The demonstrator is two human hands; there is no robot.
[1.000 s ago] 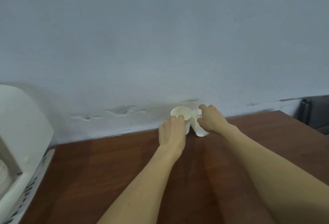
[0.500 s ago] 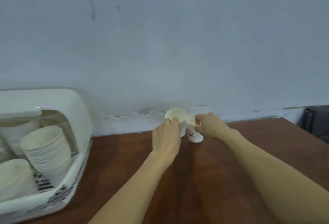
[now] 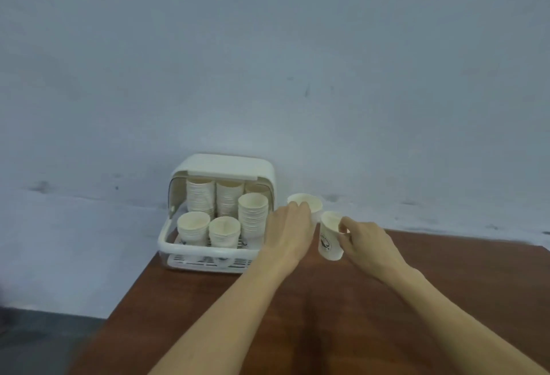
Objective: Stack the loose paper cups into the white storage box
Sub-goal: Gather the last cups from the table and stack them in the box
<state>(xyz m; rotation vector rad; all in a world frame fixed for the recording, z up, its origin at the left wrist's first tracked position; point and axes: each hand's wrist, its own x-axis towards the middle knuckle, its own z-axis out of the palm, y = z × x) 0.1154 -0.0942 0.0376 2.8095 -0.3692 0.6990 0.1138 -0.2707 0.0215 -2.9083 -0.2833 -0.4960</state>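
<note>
Left hand (image 3: 290,230) is gripping a plain white paper cup (image 3: 306,202) by its rim; right hand (image 3: 364,239) is pinching a logo-printed white paper cup (image 3: 330,236), thumb inside. Both held upright beside the open white plastic storage box (image 3: 220,166) w/ cup stacks, prob. for nesting.

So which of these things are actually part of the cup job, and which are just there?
Part of the job:
- left cup, held by the left hand
- right cup, held by the right hand
- white box, lid open
- cup stacks inside the box

Just there:
- brown table
- grey wall
</note>
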